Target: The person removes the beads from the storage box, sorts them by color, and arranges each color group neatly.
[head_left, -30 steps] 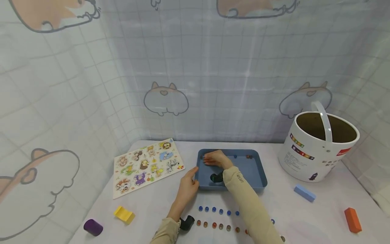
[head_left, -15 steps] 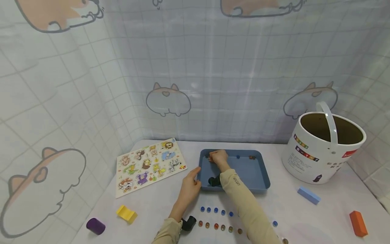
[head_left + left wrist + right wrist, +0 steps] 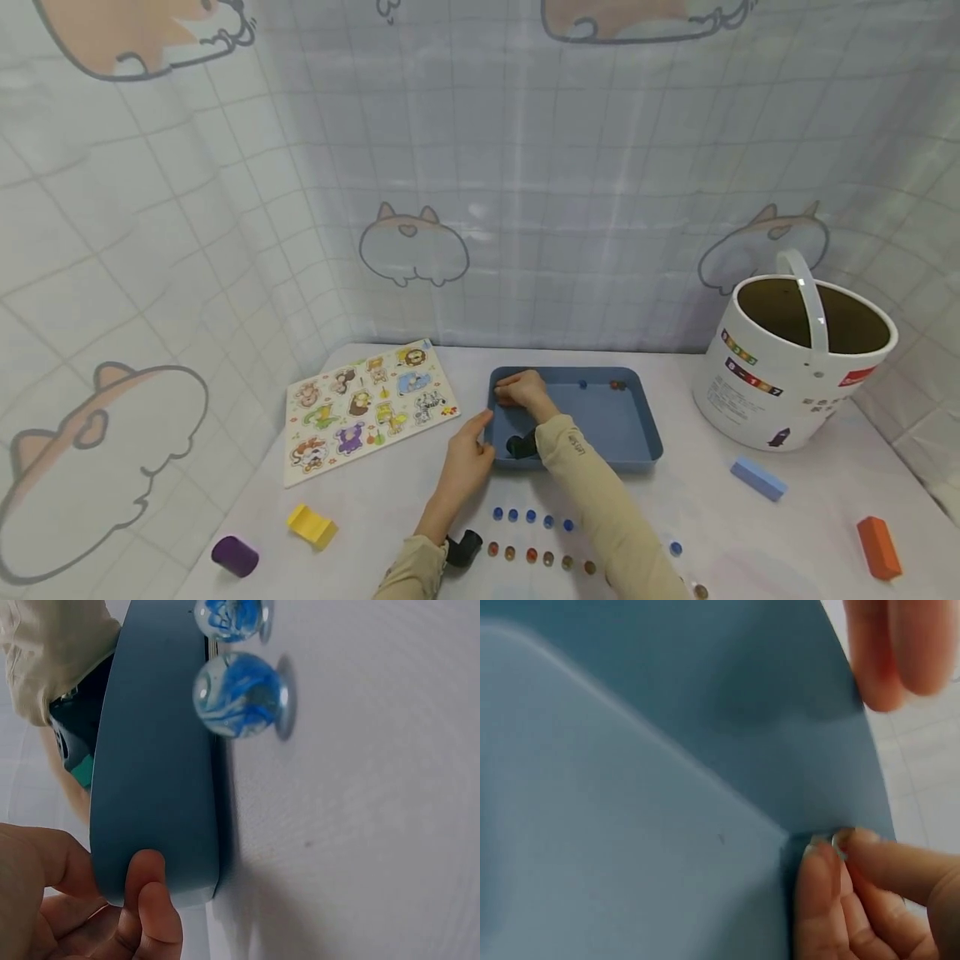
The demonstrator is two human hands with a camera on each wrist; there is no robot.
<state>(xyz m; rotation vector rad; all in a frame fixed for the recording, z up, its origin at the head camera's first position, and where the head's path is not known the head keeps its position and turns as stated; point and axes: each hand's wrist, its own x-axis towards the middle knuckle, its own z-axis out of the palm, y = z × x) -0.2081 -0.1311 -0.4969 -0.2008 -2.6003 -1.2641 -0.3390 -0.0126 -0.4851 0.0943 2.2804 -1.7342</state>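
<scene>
My left hand (image 3: 465, 462) holds the near left corner of a blue tray (image 3: 622, 433), with curled fingertips (image 3: 145, 870) against its outer wall in the left wrist view. My right hand (image 3: 528, 392) reaches into the tray's far left corner. There its thumb and fingers pinch a small glass marble (image 3: 843, 840), mostly hidden by the fingertips. At the tray's far side lie a blue marble (image 3: 582, 384) and reddish-brown marbles (image 3: 617, 385). In front of the tray, a row of blue marbles (image 3: 531, 516) runs above a row of brownish-red marbles (image 3: 532, 555), partly covered by the right sleeve.
An animal puzzle board (image 3: 367, 408) lies left of the tray. Nearer are a yellow block (image 3: 312, 527) and a purple cylinder (image 3: 235, 556). On the right stand a white bucket (image 3: 787, 383) with a handle, a blue block (image 3: 758, 479) and an orange block (image 3: 879, 547).
My right hand lifts slightly and shifts right along the tray's far left corner, then moves back left into it. The left hand stays at the tray, and the view has shifted a little.
</scene>
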